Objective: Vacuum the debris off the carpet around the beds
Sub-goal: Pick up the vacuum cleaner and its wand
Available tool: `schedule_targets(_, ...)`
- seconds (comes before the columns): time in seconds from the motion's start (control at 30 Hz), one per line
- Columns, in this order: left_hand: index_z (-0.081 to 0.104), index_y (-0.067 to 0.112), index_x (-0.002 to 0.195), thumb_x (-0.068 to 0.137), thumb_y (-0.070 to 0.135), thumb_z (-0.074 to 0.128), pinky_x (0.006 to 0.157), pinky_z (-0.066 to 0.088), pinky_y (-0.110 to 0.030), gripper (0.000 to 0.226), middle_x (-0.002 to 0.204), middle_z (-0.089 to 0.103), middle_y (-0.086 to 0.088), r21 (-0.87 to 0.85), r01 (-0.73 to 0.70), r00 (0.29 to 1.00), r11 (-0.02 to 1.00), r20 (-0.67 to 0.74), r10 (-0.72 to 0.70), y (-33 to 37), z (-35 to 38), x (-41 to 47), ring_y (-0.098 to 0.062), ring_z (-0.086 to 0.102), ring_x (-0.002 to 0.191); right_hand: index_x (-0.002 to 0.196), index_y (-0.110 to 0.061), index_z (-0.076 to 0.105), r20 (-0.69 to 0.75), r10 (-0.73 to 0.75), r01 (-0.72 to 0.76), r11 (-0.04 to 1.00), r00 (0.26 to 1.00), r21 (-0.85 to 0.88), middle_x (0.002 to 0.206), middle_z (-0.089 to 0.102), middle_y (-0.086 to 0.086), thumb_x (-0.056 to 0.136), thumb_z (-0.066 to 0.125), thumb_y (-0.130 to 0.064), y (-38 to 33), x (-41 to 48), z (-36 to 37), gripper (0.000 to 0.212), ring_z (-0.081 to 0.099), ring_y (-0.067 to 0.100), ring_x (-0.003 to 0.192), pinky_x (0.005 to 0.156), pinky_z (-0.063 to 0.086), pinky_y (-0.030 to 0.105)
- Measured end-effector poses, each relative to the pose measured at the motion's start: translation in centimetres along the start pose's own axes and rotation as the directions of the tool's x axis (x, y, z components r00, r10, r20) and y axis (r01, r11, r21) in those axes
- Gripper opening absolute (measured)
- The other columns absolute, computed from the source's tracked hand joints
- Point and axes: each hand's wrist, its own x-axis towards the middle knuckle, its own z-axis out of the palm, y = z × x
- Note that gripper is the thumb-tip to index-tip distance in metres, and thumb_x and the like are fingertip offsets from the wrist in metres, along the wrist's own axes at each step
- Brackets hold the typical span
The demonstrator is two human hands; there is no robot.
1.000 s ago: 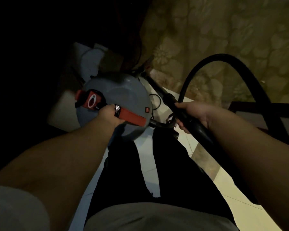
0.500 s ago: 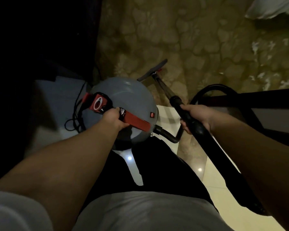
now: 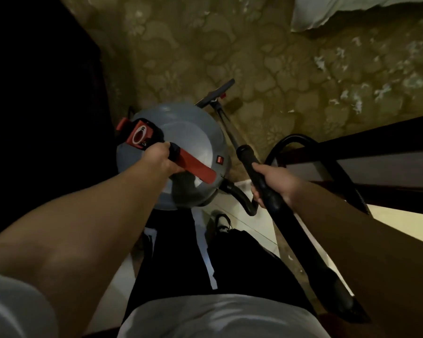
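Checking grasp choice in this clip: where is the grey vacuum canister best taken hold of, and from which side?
By the red handle across its top, coming from above, fingers curled round the bar. The canister is a smooth dome with no other evident purchase, and the handle sits over its middle. The left hand grips it so.

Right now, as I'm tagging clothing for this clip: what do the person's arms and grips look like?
The left forearm and right forearm are bare. The left grip and right grip show no gloves, rings or watch. A pale grey short sleeve covers the left upper arm; the right sleeve is unseen.
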Motion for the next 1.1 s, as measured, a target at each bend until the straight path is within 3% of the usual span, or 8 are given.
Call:
schedule_targets(0.1, 0.048, 0.007, 0.129, 0.111, 0.025, 0.036, 0.1, 0.036, -0.067, 0.029, 0.112, 0.059, -0.021, 0.06, -0.014, 0.999, 0.998, 0.036, 0.012, 5.1, 1.9, 1.3, -0.04, 0.056, 0.113, 0.094, -0.003, 0.059, -0.01, -0.014, 0.015, 0.999, 1.0, 0.051, 0.063, 0.058, 0.011, 0.106, 0.053, -0.052, -2.4, 1.0, 2.1, 0.05, 0.054, 0.022, 0.05, 0.05, 0.047, 0.033)
schedule_targets(0.2, 0.042, 0.01, 0.144, 0.11, 0.026, 0.039, 0.101, 0.033, -0.072, 0.038, 0.131, 0.054, -0.022, 0.097, 0.017, 0.999, 0.995, 0.049, -0.022, 10.7, 3.3, 3.0, -0.044, 0.048, 0.13, 0.103, -0.002, 0.058, -0.022, -0.002, 0.005, 0.985, 1.0, 0.174, 0.061, 0.057, 0.011, 0.105, 0.054, -0.051, -5.3, 2.3, 5.2, 0.05, 0.055, 0.022, 0.048, 0.046, 0.048, 0.029)
schedule_targets(0.4, 0.035, 0.016, 0.153, 0.108, 0.031, 0.043, 0.106, 0.029, -0.076, 0.049, 0.15, 0.046, -0.019, 0.109, -0.023, 0.995, 0.994, 0.099, 0.012, 20.0, 6.1, 7.5, -0.046, 0.043, 0.136, 0.118, -0.005, 0.062, -0.035, 0.006, 0.008, 0.933, 0.999, 0.361, 0.063, 0.063, 0.01, 0.101, 0.063, -0.05, -11.3, 5.4, 10.5, 0.049, 0.061, 0.02, 0.049, 0.048, 0.053, 0.027)
schedule_targets(0.53, 0.032, 0.013, 0.155, 0.11, 0.025, 0.04, 0.107, 0.035, -0.061, 0.047, 0.157, 0.038, -0.014, 0.156, -0.104, 0.992, 0.982, 0.092, 0.09, 23.5, 7.7, 10.3, -0.038, 0.037, 0.143, 0.115, -0.005, 0.063, -0.029, 0.025, -0.01, 0.907, 0.999, 0.421, 0.065, 0.065, 0.009, 0.1, 0.064, -0.051, -14.7, 8.0, 12.7, 0.049, 0.062, 0.019, 0.051, 0.047, 0.055, 0.027)
schedule_targets(0.87, 0.046, 0.009, 0.147, 0.11, 0.02, 0.034, 0.107, 0.042, -0.061, 0.041, 0.144, 0.054, -0.018, 0.19, -0.085, 0.996, 0.978, 0.055, 0.076, 26.7, 7.0, 19.2, -0.04, 0.053, 0.128, 0.116, -0.006, 0.062, 0.019, 0.079, -0.078, 0.854, 0.997, 0.515, 0.07, 0.061, 0.009, 0.102, 0.06, -0.052, -21.7, 12.9, 16.6, 0.049, 0.059, 0.017, 0.051, 0.048, 0.053, 0.022)
schedule_targets(0.93, 0.043, 0.009, 0.148, 0.109, 0.018, 0.037, 0.104, 0.048, -0.048, 0.041, 0.148, 0.05, -0.015, 0.361, -0.142, 0.99, 0.922, 0.029, 0.141, 26.9, 6.6, 18.4, -0.035, 0.051, 0.133, 0.123, -0.006, 0.06, 0.055, 0.078, -0.095, 0.857, 0.995, 0.506, 0.07, 0.062, 0.009, 0.1, 0.063, -0.049, -22.8, 12.7, 17.2, 0.049, 0.06, 0.017, 0.051, 0.049, 0.054, 0.022)
schedule_targets(1.03, 0.05, 0.007, 0.143, 0.102, 0.024, 0.05, 0.075, 0.052, -0.028, 0.044, 0.143, 0.056, -0.014, 0.66, -0.239, 0.947, 0.712, -0.003, 0.321, 26.2, 6.0, 16.6, -0.029, 0.058, 0.127, 0.117, -0.003, 0.063, 0.093, 0.062, -0.095, 0.904, 0.994, 0.416, 0.074, 0.066, 0.008, 0.095, 0.071, -0.045, -23.6, 12.3, 17.9, 0.048, 0.064, 0.016, 0.056, 0.055, 0.057, 0.024)
schedule_targets(1.1, 0.047, 0.008, 0.141, 0.095, 0.024, 0.058, 0.082, 0.053, -0.03, 0.049, 0.14, 0.054, -0.016, 0.8, -0.301, 0.85, 0.518, -0.021, 0.526, 24.9, 5.4, 15.4, -0.032, 0.058, 0.123, 0.112, -0.003, 0.067, 0.105, 0.045, -0.079, 0.934, 0.993, 0.348, 0.081, 0.07, 0.007, 0.094, 0.074, -0.04, -23.8, 11.6, 18.4, 0.041, 0.068, 0.016, 0.065, 0.064, 0.058, 0.03)
